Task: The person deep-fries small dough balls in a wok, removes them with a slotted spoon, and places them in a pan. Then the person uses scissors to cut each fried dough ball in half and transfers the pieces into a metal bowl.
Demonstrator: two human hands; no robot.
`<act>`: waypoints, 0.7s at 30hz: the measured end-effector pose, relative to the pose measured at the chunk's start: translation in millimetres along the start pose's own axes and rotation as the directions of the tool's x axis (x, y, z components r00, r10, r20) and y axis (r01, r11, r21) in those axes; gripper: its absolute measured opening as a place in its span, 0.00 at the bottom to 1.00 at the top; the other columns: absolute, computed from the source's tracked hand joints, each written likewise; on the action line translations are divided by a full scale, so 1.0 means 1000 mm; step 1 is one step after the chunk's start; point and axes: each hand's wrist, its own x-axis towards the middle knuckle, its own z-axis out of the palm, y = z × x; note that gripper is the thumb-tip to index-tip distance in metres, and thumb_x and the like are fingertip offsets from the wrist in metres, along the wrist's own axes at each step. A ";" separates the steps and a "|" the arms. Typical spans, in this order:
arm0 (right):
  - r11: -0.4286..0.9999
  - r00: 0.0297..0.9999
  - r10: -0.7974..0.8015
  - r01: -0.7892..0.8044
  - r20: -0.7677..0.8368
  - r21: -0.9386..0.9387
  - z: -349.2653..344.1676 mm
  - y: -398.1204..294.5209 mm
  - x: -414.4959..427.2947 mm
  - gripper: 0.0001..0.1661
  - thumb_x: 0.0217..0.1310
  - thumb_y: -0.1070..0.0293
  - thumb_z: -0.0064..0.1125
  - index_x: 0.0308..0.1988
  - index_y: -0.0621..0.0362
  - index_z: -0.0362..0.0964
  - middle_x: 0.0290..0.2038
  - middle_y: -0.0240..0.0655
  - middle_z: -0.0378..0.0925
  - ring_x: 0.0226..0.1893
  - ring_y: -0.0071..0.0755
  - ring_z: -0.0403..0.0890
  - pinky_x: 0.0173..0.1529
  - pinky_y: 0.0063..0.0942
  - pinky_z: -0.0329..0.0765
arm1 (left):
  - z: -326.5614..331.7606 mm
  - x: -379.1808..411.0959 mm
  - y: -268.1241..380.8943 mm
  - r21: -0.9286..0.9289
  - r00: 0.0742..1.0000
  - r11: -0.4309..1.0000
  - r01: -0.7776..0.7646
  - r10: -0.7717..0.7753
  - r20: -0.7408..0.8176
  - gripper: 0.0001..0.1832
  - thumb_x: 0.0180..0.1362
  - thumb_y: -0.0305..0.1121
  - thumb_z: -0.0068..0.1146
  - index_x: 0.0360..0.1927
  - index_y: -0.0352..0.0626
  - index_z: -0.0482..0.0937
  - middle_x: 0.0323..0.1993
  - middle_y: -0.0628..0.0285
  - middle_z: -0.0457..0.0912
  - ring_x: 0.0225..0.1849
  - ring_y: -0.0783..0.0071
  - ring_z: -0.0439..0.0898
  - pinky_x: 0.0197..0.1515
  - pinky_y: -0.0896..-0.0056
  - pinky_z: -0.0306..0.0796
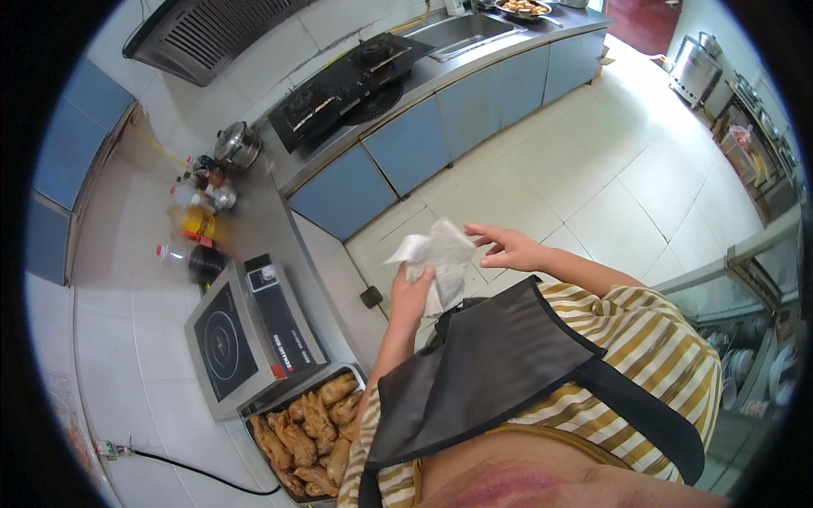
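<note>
A crumpled white paper towel [448,254] hangs in front of my apron, above the tiled floor. My left hand [414,289] grips it from below, with the thumb pressed across its near side. Just right of the towel is my right hand [508,246], its fingers apart and holding nothing. The right fingertips come close to the towel's edge; whether they touch it I cannot tell. Left of my left forearm, a metal tray [362,374] holds several browned pieces of meat [315,416] that look like poultry.
An induction cooker [223,343] stands on the left counter [267,219]. Bottles [198,222] and a lidded steel pot [237,146] line the wall. Beyond are a gas hob [343,86] and a sink [467,35]. A dish cabinet [756,317] is close at right.
</note>
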 end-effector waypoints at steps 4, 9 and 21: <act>0.987 0.995 0.030 -0.045 0.100 0.151 -0.011 0.005 0.014 0.43 0.57 0.61 0.64 0.67 0.57 0.51 0.60 0.38 0.66 0.55 0.33 0.71 0.53 0.30 0.74 | 0.014 0.036 0.017 0.105 0.968 0.993 -0.055 0.027 0.249 0.27 0.57 0.36 0.60 0.58 0.35 0.68 0.47 0.58 0.78 0.47 0.73 0.76 0.49 0.71 0.70; 0.984 0.983 0.166 -0.161 -0.073 0.075 -0.034 0.007 0.045 0.24 0.61 0.66 0.59 0.55 0.61 0.68 0.42 0.32 0.78 0.43 0.25 0.76 0.49 0.26 0.73 | 0.025 0.078 0.036 0.053 0.934 0.999 -0.012 -0.008 0.356 0.27 0.57 0.33 0.59 0.58 0.35 0.67 0.47 0.58 0.78 0.49 0.72 0.75 0.52 0.70 0.69; 0.964 0.894 0.265 -0.253 -0.362 0.081 -0.093 0.023 0.089 0.14 0.61 0.64 0.57 0.40 0.63 0.77 0.32 0.31 0.79 0.34 0.22 0.76 0.40 0.24 0.73 | 0.014 0.182 0.047 0.046 0.874 0.996 0.083 -0.094 0.477 0.21 0.58 0.26 0.55 0.56 0.33 0.68 0.49 0.59 0.77 0.50 0.74 0.75 0.53 0.71 0.68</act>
